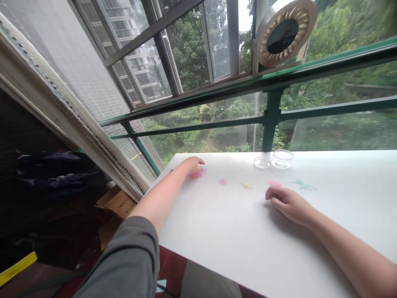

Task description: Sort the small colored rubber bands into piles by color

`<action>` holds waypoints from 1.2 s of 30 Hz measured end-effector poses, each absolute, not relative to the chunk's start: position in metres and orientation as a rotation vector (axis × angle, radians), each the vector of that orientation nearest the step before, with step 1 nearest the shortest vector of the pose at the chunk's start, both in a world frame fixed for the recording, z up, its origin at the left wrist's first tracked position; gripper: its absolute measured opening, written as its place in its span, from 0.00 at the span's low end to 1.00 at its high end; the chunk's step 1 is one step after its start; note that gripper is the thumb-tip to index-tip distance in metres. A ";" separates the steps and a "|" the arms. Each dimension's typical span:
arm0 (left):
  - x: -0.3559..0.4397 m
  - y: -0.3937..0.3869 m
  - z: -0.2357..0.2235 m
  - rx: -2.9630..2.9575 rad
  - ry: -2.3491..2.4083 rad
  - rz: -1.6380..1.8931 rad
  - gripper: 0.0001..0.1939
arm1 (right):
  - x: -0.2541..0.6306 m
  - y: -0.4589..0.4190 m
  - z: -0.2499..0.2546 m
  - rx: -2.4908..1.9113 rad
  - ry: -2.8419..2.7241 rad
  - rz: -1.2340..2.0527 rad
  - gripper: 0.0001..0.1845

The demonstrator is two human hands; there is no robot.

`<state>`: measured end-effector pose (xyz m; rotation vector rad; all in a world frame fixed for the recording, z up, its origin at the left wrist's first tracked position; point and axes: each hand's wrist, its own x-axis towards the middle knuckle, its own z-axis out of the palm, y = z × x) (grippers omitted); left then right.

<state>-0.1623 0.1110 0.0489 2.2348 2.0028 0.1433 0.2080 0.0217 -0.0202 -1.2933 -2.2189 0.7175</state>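
At the far left of the white table [235,231], my left hand [192,164] reaches over a small mixed pile of pink and bluish pieces [198,174]. Its fingers look slightly apart, and their tips are at the pile's edge. My right hand [287,203] rests on the table with its fingers curled, just in front of a small pink pile [274,183]; whatever is inside the fingers is hidden. Between the hands lie a pinkish-purple pile [223,181] and a pale yellow pile [247,185]. Thin teal pieces [304,185] are spread right of the pink pile. All are too small to name.
Toward the table's back edge stand a clear round container [282,160] and a shallow clear round dish or lid [262,164]. Beyond is a green railing [273,118] before the windows, with a round fan [285,35]. Cardboard boxes [116,203] sit on the floor at left.
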 end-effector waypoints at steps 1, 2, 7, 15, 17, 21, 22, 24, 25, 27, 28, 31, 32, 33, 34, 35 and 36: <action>-0.160 0.114 0.049 2.243 1.998 0.041 0.19 | 0.208 0.022 -0.020 -1.288 -2.219 0.714 0.08; -0.159 0.117 0.049 2.248 1.993 -0.050 0.20 | 0.207 0.021 -0.020 -1.282 -2.219 0.716 0.08; -0.160 0.118 0.047 2.281 1.983 -0.250 0.21 | 0.206 0.020 -0.018 -1.276 -2.197 0.757 0.08; -0.182 0.121 0.076 2.332 1.987 -0.107 0.21 | 0.206 0.021 -0.020 -1.245 -2.191 0.738 0.07; -0.187 0.121 0.082 2.325 1.982 -0.092 0.21 | 0.206 0.022 -0.020 -1.239 -2.193 0.729 0.07; -0.190 0.118 0.082 2.330 1.967 -0.093 0.21 | 0.205 0.022 -0.021 -1.239 -2.194 0.704 0.08; -0.190 0.117 0.080 2.332 1.970 -0.093 0.22 | 0.205 0.023 -0.021 -1.236 -2.189 0.695 0.08; -0.190 0.114 0.076 2.326 1.989 -0.096 0.23 | 0.205 0.023 -0.021 -1.230 -2.178 0.680 0.08; -0.190 0.113 0.075 2.316 2.004 -0.099 0.23 | 0.205 0.022 -0.021 -1.229 -2.174 0.674 0.08; -0.192 0.111 0.072 2.282 2.036 -0.114 0.24 | 0.205 0.022 -0.020 -1.233 -2.174 0.667 0.07; -0.193 0.111 0.072 2.257 2.051 -0.126 0.24 | 0.205 0.022 -0.020 -1.233 -2.177 0.666 0.08; -0.195 0.108 0.066 2.172 2.085 -0.171 0.28 | 0.205 0.022 -0.020 -1.220 -2.173 0.666 0.07; -0.194 0.107 0.063 2.151 2.087 -0.178 0.30 | 0.205 0.022 -0.020 -1.215 -2.169 0.666 0.07; -0.194 0.106 0.060 2.138 2.086 -0.176 0.32 | 0.205 0.022 -0.020 -1.212 -2.167 0.665 0.07; -0.192 0.105 0.055 2.132 2.083 -0.165 0.34 | 0.205 0.022 -0.020 -1.211 -2.166 0.664 0.07; -0.190 0.104 0.050 2.132 2.081 -0.143 0.35 | 0.205 0.022 -0.020 -1.213 -2.167 0.663 0.07; -0.188 0.103 0.045 2.136 2.079 -0.112 0.35 | 0.205 0.022 -0.020 -1.216 -2.168 0.661 0.08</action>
